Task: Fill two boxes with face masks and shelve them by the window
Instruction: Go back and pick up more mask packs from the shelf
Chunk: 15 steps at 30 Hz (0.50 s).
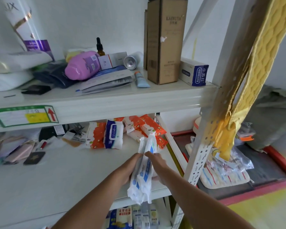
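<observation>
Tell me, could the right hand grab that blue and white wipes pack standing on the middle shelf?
Probably not yet: the right hand and left hand both grip the mask packets. The wipes pack itself stands unobstructed.

The face mask packs (143,172) are slim white plastic sleeves with blue printing, bunched together lengthwise and standing roughly upright, tilted slightly. They sit pressed between the fingers (135,158) of the left hand and the fingers (151,155) of the right. Their sealed top ends rise above the fingertips; crinkled lower ends hang below the palms.
</observation>
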Tool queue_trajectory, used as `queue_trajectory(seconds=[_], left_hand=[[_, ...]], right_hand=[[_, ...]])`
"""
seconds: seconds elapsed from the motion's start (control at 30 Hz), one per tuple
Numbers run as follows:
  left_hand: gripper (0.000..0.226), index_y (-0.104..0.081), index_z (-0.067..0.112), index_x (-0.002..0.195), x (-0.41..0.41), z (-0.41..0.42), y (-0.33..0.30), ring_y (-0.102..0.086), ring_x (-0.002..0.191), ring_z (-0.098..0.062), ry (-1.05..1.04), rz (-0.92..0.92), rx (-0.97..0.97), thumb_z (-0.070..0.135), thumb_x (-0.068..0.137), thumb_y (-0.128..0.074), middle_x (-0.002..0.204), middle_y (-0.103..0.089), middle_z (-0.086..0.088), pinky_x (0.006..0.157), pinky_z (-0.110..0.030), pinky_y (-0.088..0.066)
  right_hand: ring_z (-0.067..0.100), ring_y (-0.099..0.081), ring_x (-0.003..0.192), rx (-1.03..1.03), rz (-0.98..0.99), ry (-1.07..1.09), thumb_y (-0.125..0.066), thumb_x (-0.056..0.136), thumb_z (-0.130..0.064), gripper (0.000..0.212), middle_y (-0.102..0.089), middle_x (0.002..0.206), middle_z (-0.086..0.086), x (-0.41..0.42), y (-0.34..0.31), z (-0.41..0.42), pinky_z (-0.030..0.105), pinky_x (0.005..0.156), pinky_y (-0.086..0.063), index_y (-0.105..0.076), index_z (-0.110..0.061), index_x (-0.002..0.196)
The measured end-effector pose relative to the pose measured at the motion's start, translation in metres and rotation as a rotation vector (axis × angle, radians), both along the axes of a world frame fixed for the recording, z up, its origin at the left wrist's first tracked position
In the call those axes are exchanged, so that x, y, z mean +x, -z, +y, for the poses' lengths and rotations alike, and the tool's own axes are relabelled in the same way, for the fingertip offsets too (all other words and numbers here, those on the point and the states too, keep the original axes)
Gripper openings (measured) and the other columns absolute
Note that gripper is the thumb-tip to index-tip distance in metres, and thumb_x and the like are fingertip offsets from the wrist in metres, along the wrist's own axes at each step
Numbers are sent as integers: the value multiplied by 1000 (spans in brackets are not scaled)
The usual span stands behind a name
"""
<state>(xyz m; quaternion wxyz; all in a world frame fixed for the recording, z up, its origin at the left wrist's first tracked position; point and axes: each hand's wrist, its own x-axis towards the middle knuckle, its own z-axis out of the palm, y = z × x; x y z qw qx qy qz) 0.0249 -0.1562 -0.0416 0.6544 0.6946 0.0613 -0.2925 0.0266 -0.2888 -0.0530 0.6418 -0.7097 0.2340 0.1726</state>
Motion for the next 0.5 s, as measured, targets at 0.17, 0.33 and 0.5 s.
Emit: queue_trajectory(seconds=[0.17, 0.33, 0.5], left_hand=[[46, -65, 18, 115, 7, -5, 0, -67, 102, -29, -41, 15, 41, 48, 87, -46, 105, -73, -12, 98, -42, -51], [39, -49, 31, 126, 10, -5, 2, -69, 100, -26, -49, -63, -14, 45, 90, -51, 110, -69, -7, 86, -43, -58], [54, -47, 29, 131, 3, 2, -2, -70, 99, -29, -5, -70, 19, 39, 80, -60, 112, -69, -9, 84, -49, -58]], right_hand=[[23, -60, 102, 61, -64, -16, -51, 91, -46, 47, -56, 114, 5, -7, -11, 3, 52, 96, -50, -31, -24, 127], [21, -61, 103, 34, -65, -13, -61, 85, -51, 58, -57, 114, 2, -13, -21, 7, 45, 94, -53, -32, -26, 128], [16, -58, 98, 73, -73, -66, -68, 85, -36, 56, -56, 110, 2, -26, -30, 0, 39, 84, -54, -36, -25, 129]])
